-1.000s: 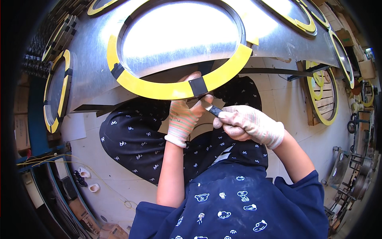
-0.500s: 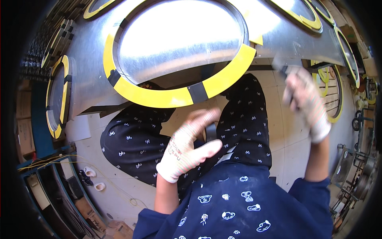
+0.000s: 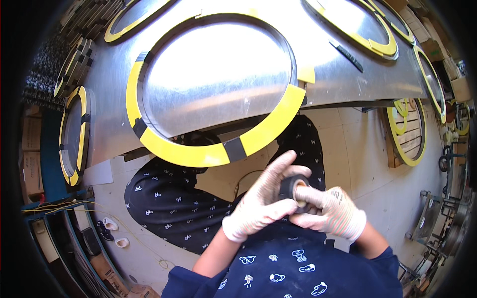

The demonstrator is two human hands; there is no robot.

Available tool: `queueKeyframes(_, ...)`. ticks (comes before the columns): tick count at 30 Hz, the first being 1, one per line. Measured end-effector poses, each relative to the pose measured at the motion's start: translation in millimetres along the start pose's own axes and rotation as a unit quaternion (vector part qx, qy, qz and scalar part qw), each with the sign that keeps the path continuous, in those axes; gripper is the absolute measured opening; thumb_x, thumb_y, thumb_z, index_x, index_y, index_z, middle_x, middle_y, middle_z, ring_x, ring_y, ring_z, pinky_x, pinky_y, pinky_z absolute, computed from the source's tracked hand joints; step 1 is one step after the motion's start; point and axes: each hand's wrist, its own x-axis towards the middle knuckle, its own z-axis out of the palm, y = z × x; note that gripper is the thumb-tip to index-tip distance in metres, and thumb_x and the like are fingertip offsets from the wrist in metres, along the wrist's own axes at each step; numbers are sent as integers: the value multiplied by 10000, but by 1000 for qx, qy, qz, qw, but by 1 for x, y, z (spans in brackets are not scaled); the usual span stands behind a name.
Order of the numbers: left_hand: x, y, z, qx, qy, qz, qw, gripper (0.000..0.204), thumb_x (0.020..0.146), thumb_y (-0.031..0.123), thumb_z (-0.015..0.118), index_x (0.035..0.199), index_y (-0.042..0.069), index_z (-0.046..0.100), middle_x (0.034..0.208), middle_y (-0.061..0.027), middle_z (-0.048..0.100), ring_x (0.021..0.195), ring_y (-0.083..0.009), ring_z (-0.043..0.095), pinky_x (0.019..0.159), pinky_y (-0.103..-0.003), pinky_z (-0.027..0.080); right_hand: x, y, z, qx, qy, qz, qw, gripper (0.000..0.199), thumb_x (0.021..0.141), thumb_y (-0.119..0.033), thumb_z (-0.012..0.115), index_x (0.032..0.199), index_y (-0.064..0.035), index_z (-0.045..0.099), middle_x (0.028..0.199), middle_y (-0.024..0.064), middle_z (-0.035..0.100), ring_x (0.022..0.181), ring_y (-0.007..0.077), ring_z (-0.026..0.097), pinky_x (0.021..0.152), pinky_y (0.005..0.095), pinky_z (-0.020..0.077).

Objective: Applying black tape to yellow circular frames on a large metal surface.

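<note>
Left hand (image 3: 261, 202): gloved, gripping the black tape roll (image 3: 286, 187) between fingers and thumb, index finger stretched out.
Right hand (image 3: 334, 211): gloved, bent fingers at the roll's hollow core; whether they pinch it, I cannot tell.
Tape roll: between both hands, over the lap, apart from the metal table (image 3: 112, 119).
Yellow ring (image 3: 186, 154): on the table, its near side jutting past the edge, black bands (image 3: 234, 149) across it.
Knife (image 3: 346, 55): lying on the table, right of the ring.
</note>
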Motion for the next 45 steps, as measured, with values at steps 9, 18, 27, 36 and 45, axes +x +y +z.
queueKeyframes(9, 85, 58, 64, 811, 339, 242, 411, 591, 819, 422, 817, 1236, 56, 615, 1078, -85, 628, 1032, -272, 618, 861, -432, 521, 112, -52, -153, -383, 269, -213, 858, 578, 885, 79, 632, 1441, -73, 585, 1445, 198, 625, 1313, 399, 607, 1090, 458, 494)
queueKeyframes(18, 29, 73, -8, 855, 192, 274, 396, 524, 807, 381, 807, 1201, 86, 628, 1002, -48, 618, 911, -243, 634, 764, -415, 511, 162, -40, -149, -436, 28, -400, 806, 676, 730, -88, 801, 1381, -119, 621, 1323, 118, 702, 1326, 341, 609, 1262, 557, 281)
queueKeyframes(27, -3, 107, -45, 854, 142, 277, 418, 457, 889, 416, 704, 1237, 120, 673, 1082, -75, 657, 1013, -327, 631, 917, -472, 468, 169, -57, -77, -237, 76, -466, 849, 388, 672, -121, 870, 966, -100, 617, 943, 85, 665, 966, 355, 658, 1016, 490, 487)
queueKeyframes(36, -17, 117, -71, 838, 101, 328, 423, 442, 819, 400, 759, 1161, 122, 728, 1026, -42, 675, 938, -274, 640, 879, -433, 465, 151, -64, -41, -270, 88, -402, 870, 444, 785, -86, 797, 1199, -182, 671, 1170, 18, 779, 1068, 220, 740, 1168, 523, 355)
queueKeyframes(45, -17, 115, -76, 806, 152, 362, 443, 416, 788, 462, 742, 1099, 189, 780, 1031, 12, 664, 891, -228, 657, 835, -422, 492, 146, -71, -31, -255, 119, -384, 879, 481, 770, -159, 865, 1210, -134, 673, 1187, 61, 777, 1046, 262, 747, 1166, 571, 369)
